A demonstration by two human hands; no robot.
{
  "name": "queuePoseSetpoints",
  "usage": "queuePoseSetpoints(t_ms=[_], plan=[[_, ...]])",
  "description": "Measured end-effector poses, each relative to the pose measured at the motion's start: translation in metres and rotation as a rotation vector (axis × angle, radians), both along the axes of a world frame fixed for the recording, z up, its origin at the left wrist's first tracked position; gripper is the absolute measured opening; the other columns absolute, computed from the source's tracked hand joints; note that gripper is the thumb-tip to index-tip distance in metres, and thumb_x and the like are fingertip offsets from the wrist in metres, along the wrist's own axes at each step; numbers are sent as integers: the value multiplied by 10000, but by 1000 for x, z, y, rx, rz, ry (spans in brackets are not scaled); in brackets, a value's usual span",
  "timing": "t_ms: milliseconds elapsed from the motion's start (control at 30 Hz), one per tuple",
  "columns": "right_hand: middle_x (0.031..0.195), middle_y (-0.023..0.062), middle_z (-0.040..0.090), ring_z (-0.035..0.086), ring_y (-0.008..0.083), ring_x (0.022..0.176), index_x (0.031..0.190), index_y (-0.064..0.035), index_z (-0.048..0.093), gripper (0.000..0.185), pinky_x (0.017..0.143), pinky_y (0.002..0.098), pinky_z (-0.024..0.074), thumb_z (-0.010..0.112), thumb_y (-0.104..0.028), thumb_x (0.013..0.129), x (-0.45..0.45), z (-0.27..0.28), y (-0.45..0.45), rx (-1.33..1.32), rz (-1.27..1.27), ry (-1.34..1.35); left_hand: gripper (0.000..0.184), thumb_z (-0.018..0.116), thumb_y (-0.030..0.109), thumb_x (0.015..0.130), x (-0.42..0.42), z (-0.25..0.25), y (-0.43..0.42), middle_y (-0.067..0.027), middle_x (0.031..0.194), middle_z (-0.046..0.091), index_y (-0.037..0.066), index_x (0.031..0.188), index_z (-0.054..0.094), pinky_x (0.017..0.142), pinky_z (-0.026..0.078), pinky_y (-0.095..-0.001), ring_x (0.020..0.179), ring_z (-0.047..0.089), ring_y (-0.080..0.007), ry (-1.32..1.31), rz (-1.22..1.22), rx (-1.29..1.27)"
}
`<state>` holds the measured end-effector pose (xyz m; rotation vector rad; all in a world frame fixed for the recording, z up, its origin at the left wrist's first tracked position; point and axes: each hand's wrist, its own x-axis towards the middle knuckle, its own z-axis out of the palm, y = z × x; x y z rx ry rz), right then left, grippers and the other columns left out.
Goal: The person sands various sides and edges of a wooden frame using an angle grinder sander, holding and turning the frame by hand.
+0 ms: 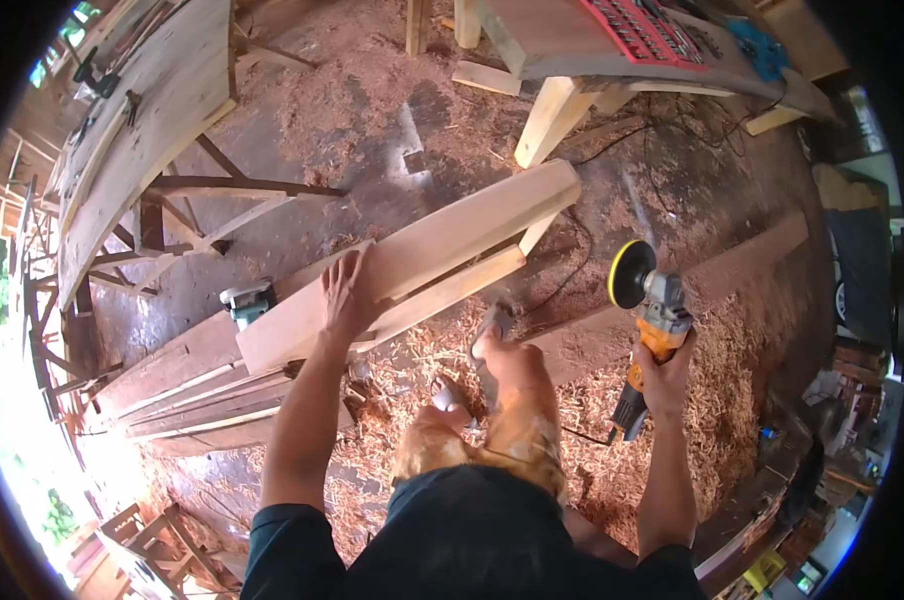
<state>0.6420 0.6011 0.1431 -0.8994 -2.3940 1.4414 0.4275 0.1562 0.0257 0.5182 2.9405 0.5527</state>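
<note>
My left fingers (343,285) press flat on a wooden beam (462,225); my right fingers (663,372) grip an angle grinder (660,325) above wood shavings (707,440).

Two hands (346,295) (666,376); one grinder (657,338); two feet (491,332) (452,397); one red case (644,30).

head view: worn on head | faces forward and down | wide, above the hands
</note>
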Motion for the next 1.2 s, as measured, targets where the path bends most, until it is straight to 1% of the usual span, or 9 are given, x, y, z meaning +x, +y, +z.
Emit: queuePoseSetpoints(t_ms=[67, 200, 300, 400, 533, 667, 933, 1033, 1200], plan=[[1157, 126, 577, 625, 200, 939, 1465, -26, 280, 777, 781, 366, 560, 739, -48, 839, 5, -15, -13, 67, 112, 38, 1101, 937, 234, 571, -7, 4, -9, -126, 1389, 515, 153, 1514, 373, 1110, 331, -516, 1319, 450, -352, 38, -20, 19], [1240, 203, 617, 664, 278, 1089, 1489, -7, 270, 867, 873, 379, 567, 799, -109, 810, -10, -45, -51, 142, 299, 85, 1094, 932, 247, 565, -15, -4, -11, -143, 1373, 522, 139, 1508, 387, 1098, 352, -508, 1285, 479, -371, 82, -16, -12], [1154, 240, 681, 722, 399, 996, 1459, -21, 332, 834, 825, 455, 604, 821, -182, 803, -32, -66, -81, 215, 387, 24, 1120, 936, 265, 560, -18, -18, -13, -160, 1394, 517, 104, 1515, 374, 1107, 352, -509, 1303, 477, -378, 123, -10, -10], [1112, 264, 690, 714, 458, 960, 1450, -29, 356, 850, 786, 496, 605, 837, -247, 784, -50, -98, -108, 219, 464, 32, 1139, 938, 281, 566, -15, -14, -12, -171, 1430, 501, 73, 1524, 358, 1131, 337, -506, 1342, 456, -373, 122, -16, -38], [1094, 249, 687, 713, 445, 954, 1440, -33, 376, 843, 783, 487, 600, 848, -226, 769, -78, -124, -138, 254, 557, 164, 1144, 943, 296, 570, -19, -17, -13, -172, 1456, 485, 56, 1525, 360, 1151, 318, -498, 1366, 439, -354, 111, -22, -49], [1126, 240, 669, 703, 434, 985, 1411, -27, 414, 816, 813, 473, 588, 866, -180, 750, -93, -145, -155, 106, 626, 135, 1127, 935, 283, 583, -19, -17, -12, -177, 1451, 486, 52, 1529, 367, 1149, 319, -505, 1356, 442, -372, 86, -6, -68], [1157, 256, 632, 676, 411, 1038, 1460, -7, 364, 911, 860, 487, 576, 869, -209, 729, -106, -162, -142, 244, 636, 219, 1107, 939, 253, 584, -17, -22, -7, -185, 1417, 505, 60, 1517, 375, 1116, 352, -517, 1313, 476, -386, 126, -10, -126], [1139, 263, 650, 709, 412, 964, 1460, -5, 363, 905, 800, 473, 605, 861, -205, 731, -114, -158, -113, 281, 576, 187, 1094, 941, 248, 583, -18, -22, -7, -189, 1408, 510, 64, 1511, 393, 1114, 360, -521, 1304, 479, -391, 127, -13, -120], [963, 229, 711, 738, 418, 816, 1426, -41, 390, 819, 683, 468, 622, 837, -196, 757, -127, -149, -59, 340, 456, 212, 1089, 943, 234, 568, -17, -22, -5, -189, 1397, 517, 69, 1504, 413, 1108, 370, -521, 1285, 492, -390, 134, -20, -116]])
